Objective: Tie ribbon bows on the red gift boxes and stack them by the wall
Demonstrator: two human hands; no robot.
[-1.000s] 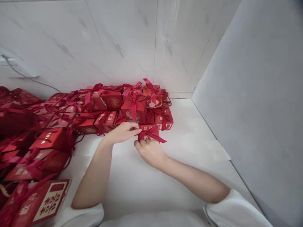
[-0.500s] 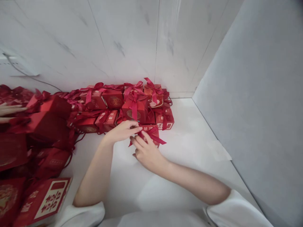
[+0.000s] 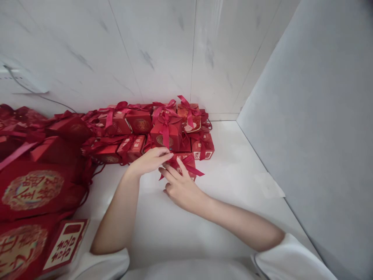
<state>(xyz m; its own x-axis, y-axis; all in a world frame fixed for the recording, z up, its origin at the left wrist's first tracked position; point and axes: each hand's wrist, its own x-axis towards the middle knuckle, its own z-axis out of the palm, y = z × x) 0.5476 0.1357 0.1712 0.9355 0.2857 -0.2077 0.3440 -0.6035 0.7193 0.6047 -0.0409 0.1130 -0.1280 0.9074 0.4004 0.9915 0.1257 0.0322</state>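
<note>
A small red gift box with white lettering stands on the white tabletop before me, a red ribbon bow across its top. My left hand reaches in from the left, thumb and fingers pinched at the bow's left side; the exact grip is partly hidden. From the lower right comes my right hand, its fingers stretched apart over the bow and their tips at the ribbon near my left fingertips. One ribbon tail sticks out to the right, another peeks out below my right fingers.
Rows of red ribboned boxes stand along the marbled wall. At left rises a large pile of red boxes, among them one with a gold round emblem. A grey panel borders the white tabletop on the right.
My right index area has shifted slightly over the ribbon; both hands stay at the bow. Another person's hand at the far left has gone from view, and boxes in the left pile have shifted.
</note>
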